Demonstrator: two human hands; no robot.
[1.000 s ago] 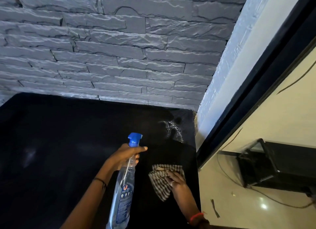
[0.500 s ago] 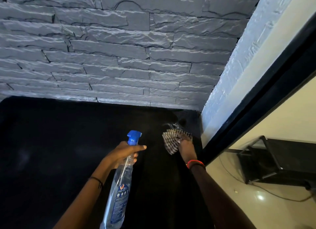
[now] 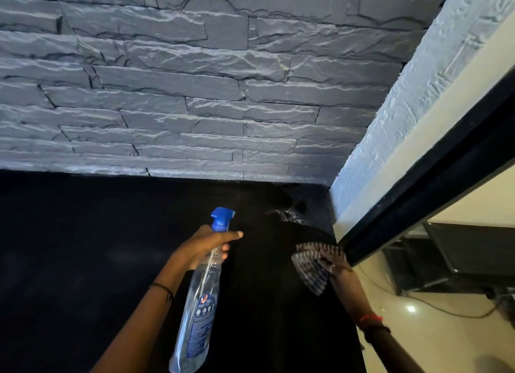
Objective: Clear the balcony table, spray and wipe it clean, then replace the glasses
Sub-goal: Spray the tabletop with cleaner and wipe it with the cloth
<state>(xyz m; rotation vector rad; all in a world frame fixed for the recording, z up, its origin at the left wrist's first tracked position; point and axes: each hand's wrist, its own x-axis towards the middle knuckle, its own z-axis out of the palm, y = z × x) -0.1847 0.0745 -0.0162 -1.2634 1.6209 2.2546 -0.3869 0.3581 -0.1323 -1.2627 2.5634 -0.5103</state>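
The black table top [image 3: 83,261] fills the lower left and middle. My left hand [image 3: 203,244] grips the neck of a clear spray bottle [image 3: 198,303] with a blue trigger head, held above the table, nozzle pointing right. My right hand [image 3: 335,264] presses a striped cloth [image 3: 310,269] flat on the table near its right edge. A wet patch of spray [image 3: 289,215] glistens in the far right corner, beyond the cloth. No glasses are in view.
A grey stone wall [image 3: 195,94] stands along the table's far edge. A white pillar and a black door frame [image 3: 418,183] close off the right side. Beyond it lie a pale floor with a cable and a dark low stand [image 3: 459,255].
My right hand has drawn the cloth back from the far corner toward me and to the right edge. The left hand and the bottle have barely moved.
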